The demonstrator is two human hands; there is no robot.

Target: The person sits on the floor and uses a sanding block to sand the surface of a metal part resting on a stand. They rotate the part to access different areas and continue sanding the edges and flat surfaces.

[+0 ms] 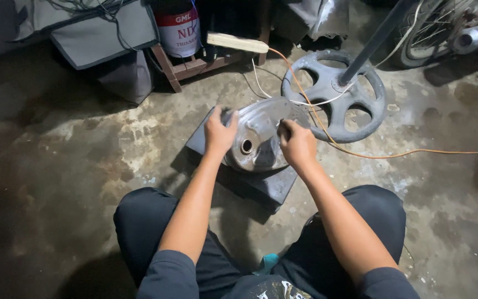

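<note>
A stained, patchy concrete floor [73, 166] is seen under dim light. A round spoked stand base [336, 94] with a dark pole is set beside an orange cable [394, 156]. A red-and-white can [179, 27] is kept on a low wooden rack [192, 67].

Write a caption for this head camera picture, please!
Left hand and right hand grip a shiny metal cover over a dark block.

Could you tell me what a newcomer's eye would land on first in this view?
At the centre, the left hand and right hand grip the two sides of a shiny, dented silver metal cover with a round hole, which rests on a dark flat slab on the stained concrete floor. Just behind and to the right lies a grey spoked round stand base with a dark pole, crossed by an orange cable.
</note>
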